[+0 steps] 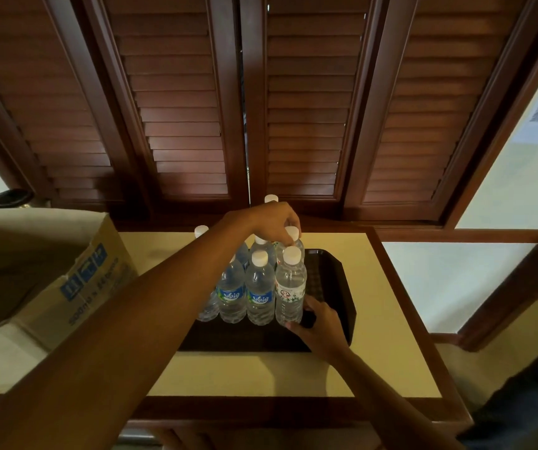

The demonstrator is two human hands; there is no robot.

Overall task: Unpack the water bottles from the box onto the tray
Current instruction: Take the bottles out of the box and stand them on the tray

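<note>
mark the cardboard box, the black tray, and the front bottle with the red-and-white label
brown cardboard box (76, 280), head view, on its printed side panel
black rectangular tray (332, 280), head view, on the bare right part of its floor
clear plastic bottle with red-and-white label (290, 295), head view, on the label

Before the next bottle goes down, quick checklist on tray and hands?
1. Bottles on the tray upright: ok, every one in view stands upright.
2. Free tray space: ok, the right side is bare.
3. Left hand grip: ok, fingertips pinch the white cap of the back-right bottle.
4. Right hand steadying: ok, it rests at the base of the front-right bottle.
5. Bottles left in the box: cannot tell, its inside is hidden.
6. Tray fully on the table: ok.
</note>
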